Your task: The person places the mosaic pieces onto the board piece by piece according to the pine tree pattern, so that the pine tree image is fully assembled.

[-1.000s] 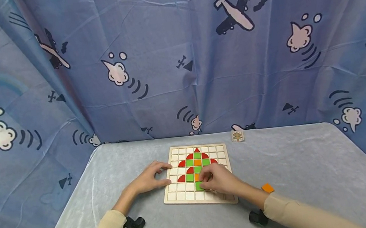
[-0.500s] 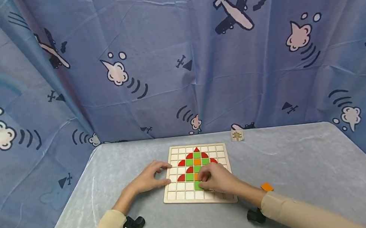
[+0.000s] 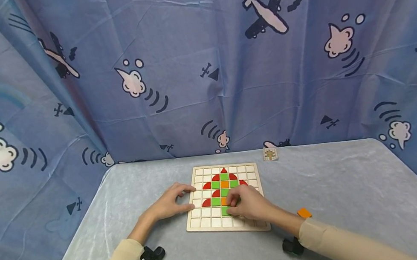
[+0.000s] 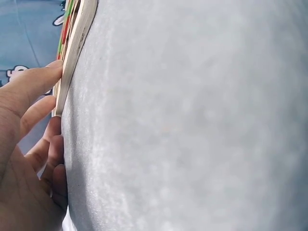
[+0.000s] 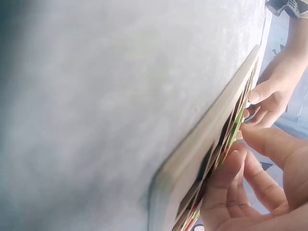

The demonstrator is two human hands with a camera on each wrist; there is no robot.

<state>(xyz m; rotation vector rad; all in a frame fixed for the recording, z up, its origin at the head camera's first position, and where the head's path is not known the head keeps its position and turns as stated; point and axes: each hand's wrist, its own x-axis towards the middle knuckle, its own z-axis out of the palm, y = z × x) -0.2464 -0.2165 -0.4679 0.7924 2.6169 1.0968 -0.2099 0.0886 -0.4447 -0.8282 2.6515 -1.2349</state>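
On the table lies a square wooden grid board (image 3: 206,223) with red, green and orange tiles set in a stepped, tree-like pattern. My left hand (image 3: 169,202) rests at its left edge; thumb and fingertips touch the rim, spread apart. Over the lower right of the pattern is my right hand (image 3: 249,203), its fingers bent down onto the board. Its fingertips are right beside a green tile (image 3: 224,211) and an orange tile (image 3: 223,201). In the right wrist view these fingertips come down close together by a green tile (image 5: 236,124); I cannot tell whether they pinch a piece.
A loose orange tile (image 3: 304,213) lies on the grey cloth beside the right forearm. A small patterned card (image 3: 270,154) is at the table's back edge. Behind the table hangs a blue printed curtain (image 3: 170,65). Each wrist wears a black camera (image 3: 153,255).
Almost nothing differs. The right hand stays at the same spot on the board with only a slight shift at its wrist, and the left hand keeps still at the board's edge.
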